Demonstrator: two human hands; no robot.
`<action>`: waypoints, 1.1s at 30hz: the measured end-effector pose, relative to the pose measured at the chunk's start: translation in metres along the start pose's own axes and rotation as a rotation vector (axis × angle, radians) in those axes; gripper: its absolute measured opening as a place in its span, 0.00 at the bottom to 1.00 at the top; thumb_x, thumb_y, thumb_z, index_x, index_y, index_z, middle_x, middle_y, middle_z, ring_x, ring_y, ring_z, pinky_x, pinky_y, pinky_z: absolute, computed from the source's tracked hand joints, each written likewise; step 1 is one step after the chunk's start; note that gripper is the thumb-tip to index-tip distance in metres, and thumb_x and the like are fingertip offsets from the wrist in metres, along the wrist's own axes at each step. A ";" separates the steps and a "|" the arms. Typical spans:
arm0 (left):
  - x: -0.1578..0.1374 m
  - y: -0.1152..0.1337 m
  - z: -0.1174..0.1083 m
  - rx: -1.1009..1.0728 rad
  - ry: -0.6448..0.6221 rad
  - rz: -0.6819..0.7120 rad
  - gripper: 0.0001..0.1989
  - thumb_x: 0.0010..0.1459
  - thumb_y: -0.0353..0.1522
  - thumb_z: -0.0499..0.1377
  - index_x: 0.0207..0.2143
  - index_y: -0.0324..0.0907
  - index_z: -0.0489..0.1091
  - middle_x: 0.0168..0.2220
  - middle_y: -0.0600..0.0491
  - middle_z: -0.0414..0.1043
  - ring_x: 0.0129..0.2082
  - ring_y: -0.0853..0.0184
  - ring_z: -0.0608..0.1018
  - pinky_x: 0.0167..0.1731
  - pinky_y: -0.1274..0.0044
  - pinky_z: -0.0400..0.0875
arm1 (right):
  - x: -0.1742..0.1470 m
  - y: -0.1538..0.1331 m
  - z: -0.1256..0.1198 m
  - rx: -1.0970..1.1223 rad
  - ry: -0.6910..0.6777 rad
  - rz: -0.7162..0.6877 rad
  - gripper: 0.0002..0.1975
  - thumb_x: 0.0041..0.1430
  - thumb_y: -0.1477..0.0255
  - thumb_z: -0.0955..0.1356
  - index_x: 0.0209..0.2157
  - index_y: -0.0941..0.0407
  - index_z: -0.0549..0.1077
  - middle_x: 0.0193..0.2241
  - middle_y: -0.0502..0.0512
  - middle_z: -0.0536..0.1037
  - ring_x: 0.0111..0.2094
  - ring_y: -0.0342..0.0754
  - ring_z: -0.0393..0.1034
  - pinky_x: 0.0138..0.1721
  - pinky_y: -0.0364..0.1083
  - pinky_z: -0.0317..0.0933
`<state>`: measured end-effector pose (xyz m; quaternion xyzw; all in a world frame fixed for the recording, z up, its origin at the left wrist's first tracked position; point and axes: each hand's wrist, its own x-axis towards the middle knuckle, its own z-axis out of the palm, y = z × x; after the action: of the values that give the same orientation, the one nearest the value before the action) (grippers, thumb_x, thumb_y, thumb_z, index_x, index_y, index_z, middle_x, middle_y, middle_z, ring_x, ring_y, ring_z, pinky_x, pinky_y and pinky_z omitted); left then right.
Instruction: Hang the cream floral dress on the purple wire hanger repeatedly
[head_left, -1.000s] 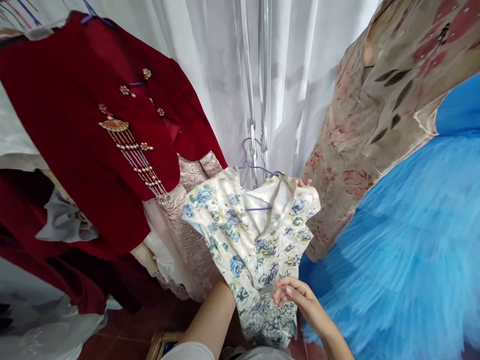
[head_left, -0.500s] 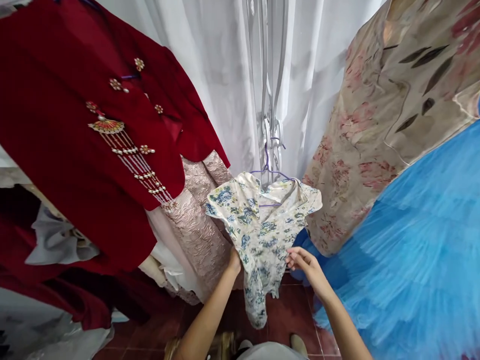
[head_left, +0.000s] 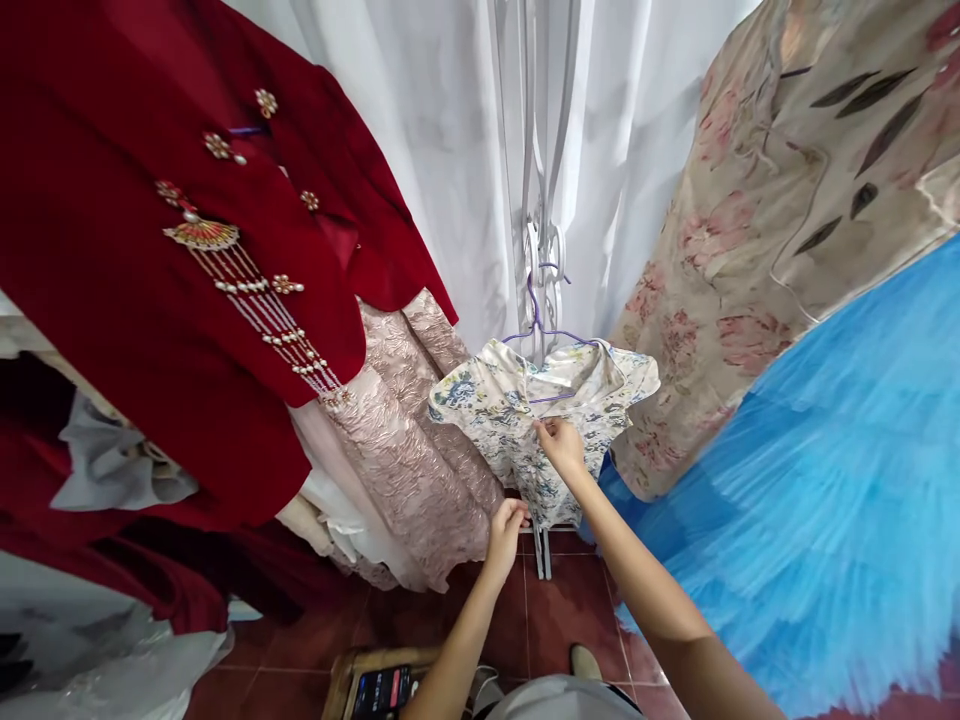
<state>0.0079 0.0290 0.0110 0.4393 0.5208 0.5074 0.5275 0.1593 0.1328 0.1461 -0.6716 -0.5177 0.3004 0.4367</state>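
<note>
A short-sleeved floral blouse (head_left: 600, 400), cream with blue and yellow-green print, hangs on a purple wire hanger (head_left: 537, 322). The hanger hooks onto a white metal stand (head_left: 553, 235). My right hand (head_left: 561, 445) pinches the front of the blouse just below its V neckline. Lower down, my left hand (head_left: 510, 522) is closed at the blouse's bottom left edge, its fingertips on the cloth at the hem. The fabric bunches between the two hands.
On the left hang a red jacket (head_left: 300, 260) with a beaded tassel brooch (head_left: 247, 300) and a pink brocade garment (head_left: 405, 460). A beige floral dress (head_left: 705, 260) and a blue tulle skirt (head_left: 825, 480) hang on the right. A phone (head_left: 382, 690) lies on a wooden stool (head_left: 341, 685).
My right hand has moved from the blouse's right side up to its neckline. My left hand has shifted right and slightly inward to the hem. The blouse's lower part is now drawn up.
</note>
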 end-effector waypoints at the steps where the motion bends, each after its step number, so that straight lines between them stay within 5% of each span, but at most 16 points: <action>1: 0.004 0.008 0.006 0.036 0.011 0.090 0.18 0.54 0.46 0.63 0.35 0.41 0.73 0.32 0.49 0.77 0.34 0.62 0.80 0.36 0.73 0.74 | -0.001 0.002 -0.003 0.036 -0.028 -0.009 0.12 0.56 0.61 0.69 0.28 0.55 0.75 0.22 0.56 0.78 0.28 0.52 0.73 0.30 0.45 0.57; 7: 0.033 0.067 0.048 0.259 0.187 0.477 0.18 0.58 0.33 0.61 0.52 0.43 0.69 0.52 0.43 0.74 0.48 0.58 0.78 0.50 0.67 0.72 | -0.037 0.014 -0.020 0.334 -0.278 -0.013 0.18 0.52 0.55 0.69 0.24 0.56 0.72 0.20 0.56 0.78 0.16 0.43 0.62 0.21 0.44 0.57; 14: 0.022 0.082 0.072 0.374 0.197 0.550 0.03 0.59 0.30 0.59 0.35 0.44 0.73 0.35 0.48 0.77 0.40 0.59 0.79 0.45 0.71 0.72 | -0.067 0.015 -0.048 0.569 -0.397 0.078 0.21 0.48 0.53 0.72 0.18 0.55 0.68 0.15 0.52 0.72 0.13 0.39 0.54 0.16 0.42 0.47; 17: 0.005 0.077 0.069 0.375 0.200 0.566 0.04 0.60 0.30 0.56 0.34 0.44 0.72 0.34 0.49 0.76 0.37 0.61 0.78 0.43 0.72 0.71 | -0.063 -0.004 -0.057 0.709 -0.425 0.099 0.21 0.46 0.55 0.75 0.16 0.55 0.69 0.14 0.50 0.69 0.13 0.38 0.51 0.15 0.42 0.43; 28: -0.011 0.085 0.038 0.420 0.127 0.524 0.07 0.61 0.34 0.57 0.30 0.43 0.69 0.29 0.51 0.74 0.32 0.63 0.77 0.37 0.74 0.71 | -0.005 -0.143 -0.064 0.857 -0.206 -0.208 0.20 0.50 0.56 0.75 0.20 0.57 0.72 0.18 0.50 0.73 0.14 0.36 0.53 0.15 0.41 0.45; 33: 0.000 0.090 0.015 0.418 0.049 0.598 0.07 0.65 0.34 0.56 0.35 0.43 0.73 0.34 0.48 0.78 0.37 0.60 0.80 0.40 0.71 0.74 | -0.019 -0.149 -0.054 0.860 -0.179 -0.192 0.16 0.49 0.59 0.75 0.22 0.57 0.73 0.16 0.48 0.72 0.13 0.37 0.54 0.15 0.41 0.46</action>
<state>0.0161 0.0394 0.1014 0.6582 0.4743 0.5321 0.2421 0.1352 0.1117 0.3026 -0.3496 -0.4415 0.5032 0.6555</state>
